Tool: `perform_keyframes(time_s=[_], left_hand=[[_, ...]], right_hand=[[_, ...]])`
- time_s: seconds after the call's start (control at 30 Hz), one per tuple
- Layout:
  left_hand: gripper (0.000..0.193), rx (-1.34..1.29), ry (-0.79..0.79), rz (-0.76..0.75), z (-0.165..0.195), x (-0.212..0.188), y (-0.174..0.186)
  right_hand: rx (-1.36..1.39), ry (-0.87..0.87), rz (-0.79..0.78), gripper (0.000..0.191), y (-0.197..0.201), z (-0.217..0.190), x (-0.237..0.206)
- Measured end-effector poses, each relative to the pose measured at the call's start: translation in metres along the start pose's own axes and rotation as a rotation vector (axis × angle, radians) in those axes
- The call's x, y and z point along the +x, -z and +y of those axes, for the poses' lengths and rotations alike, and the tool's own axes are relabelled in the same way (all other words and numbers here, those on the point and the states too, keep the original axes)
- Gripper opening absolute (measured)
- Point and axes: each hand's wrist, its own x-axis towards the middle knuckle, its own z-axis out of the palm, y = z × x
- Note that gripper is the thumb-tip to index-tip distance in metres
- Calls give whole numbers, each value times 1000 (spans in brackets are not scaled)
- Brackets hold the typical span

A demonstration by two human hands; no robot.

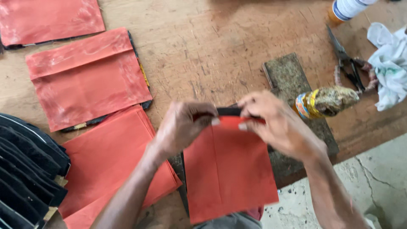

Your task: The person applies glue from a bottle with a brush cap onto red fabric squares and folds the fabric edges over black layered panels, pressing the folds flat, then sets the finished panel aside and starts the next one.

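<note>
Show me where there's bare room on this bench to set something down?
Bare wood lies open between the red sheets and the scissors. It is crowded at the left edge by black pieces, and in front, where both hands work.

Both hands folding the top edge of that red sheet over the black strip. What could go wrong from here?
1. The left hand and right hand pinch only the top edge of the red sheet; its lower part hangs past the table edge, so it may skew or slip.
2. The glue-crusted bottle lies beside the right hand; a bump could roll it or smear the sheet.
3. The scissors lie near the white rag, within elbow range.
</note>
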Motion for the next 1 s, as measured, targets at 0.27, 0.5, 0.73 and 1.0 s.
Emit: perform_keyframes(time_s=[0.27,0.5,0.73,1.0], left_hand=[[33,196,-40,160,5,-18,-4],[46,92,-51,264,-2,-10,-10],[45,32,63,246,-13,-10,-14],[40,4,160,282,-18,-4,-20]], right_hand=[[27,-128,77,25,-24,20,-3],[131,-127,79,31,-35,30,4],[119,-180,63,29,-43,32,9],[134,-303,110,28,-49,31,12]])
